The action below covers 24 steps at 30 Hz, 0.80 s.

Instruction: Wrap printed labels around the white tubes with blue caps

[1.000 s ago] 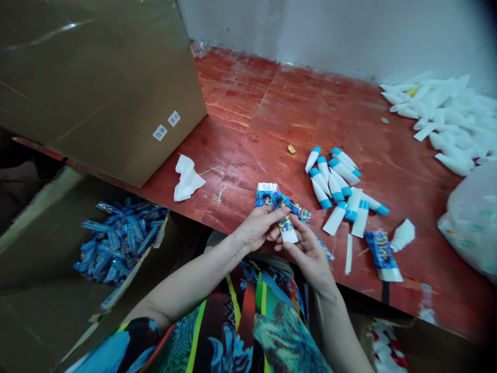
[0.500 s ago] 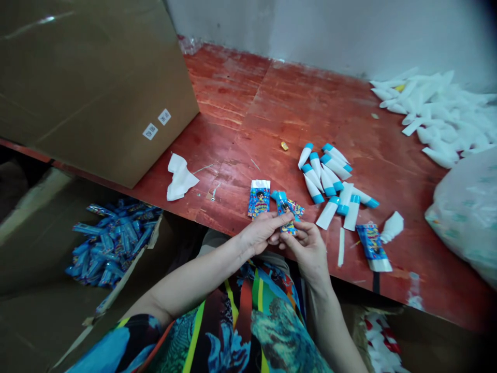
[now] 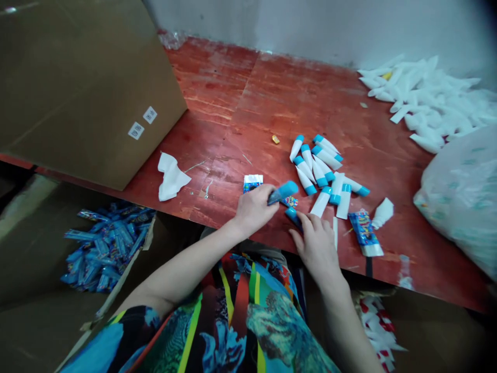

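My left hand is closed round a blue printed wrapper with a light-blue end, which sticks out to the right, slightly blurred. My right hand is bent over the table edge, its thumb and fingers round a small blue-capped tube; most of that tube is hidden. Between the hands lies a colourful printed packet. Partly behind my left hand is a flat blue packet with a white end. Several white tubes with blue caps lie just beyond my right hand.
A large cardboard box stands at the left on the red table. Below it, an open carton holds many blue packets. White tubes and a full plastic bag are at the right. Another blue packet lies nearby.
My hands, together on one packet before, have moved apart. The left now holds the wrapper higher up, and the right has come down on a blue-capped tube. The view has shifted slightly.
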Each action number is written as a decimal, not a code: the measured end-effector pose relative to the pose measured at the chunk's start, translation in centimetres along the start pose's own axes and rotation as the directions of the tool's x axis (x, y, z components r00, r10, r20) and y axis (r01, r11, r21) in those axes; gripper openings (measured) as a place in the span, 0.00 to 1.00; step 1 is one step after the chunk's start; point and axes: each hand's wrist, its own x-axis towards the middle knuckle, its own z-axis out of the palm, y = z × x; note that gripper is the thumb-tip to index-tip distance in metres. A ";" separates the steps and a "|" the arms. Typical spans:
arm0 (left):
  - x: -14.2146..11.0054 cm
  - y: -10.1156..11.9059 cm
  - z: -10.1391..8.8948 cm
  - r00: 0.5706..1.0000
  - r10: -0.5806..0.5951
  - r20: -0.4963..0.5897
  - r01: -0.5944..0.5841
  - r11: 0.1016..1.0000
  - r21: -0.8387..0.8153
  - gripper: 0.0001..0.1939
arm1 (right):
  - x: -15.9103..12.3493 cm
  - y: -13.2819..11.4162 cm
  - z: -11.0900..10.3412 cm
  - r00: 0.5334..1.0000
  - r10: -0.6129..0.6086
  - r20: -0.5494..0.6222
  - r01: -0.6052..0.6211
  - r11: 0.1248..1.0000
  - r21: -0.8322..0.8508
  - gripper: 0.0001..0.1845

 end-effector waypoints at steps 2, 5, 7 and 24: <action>1.2 0.6 0.6 0.987 0.119 0.110 -0.142 0.962 0.231 0.10 | 0.0 -0.1 0.6 0.999 0.034 0.010 -0.033 0.997 -0.074 0.24; 2.3 1.8 1.5 0.953 0.180 0.245 -0.263 0.894 0.363 0.15 | -0.4 0.6 1.1 0.997 0.082 -0.016 -0.082 0.996 -0.035 0.25; 2.4 2.4 1.8 0.952 0.186 0.242 -0.266 0.896 0.356 0.18 | -0.8 1.8 1.1 0.997 0.078 0.009 -0.079 0.992 0.103 0.25; -5.1 -3.1 -3.6 0.917 -0.350 0.192 0.320 0.356 -0.878 0.24 | 1.1 -10.9 0.8 0.985 -0.061 -0.164 0.165 0.639 0.752 0.39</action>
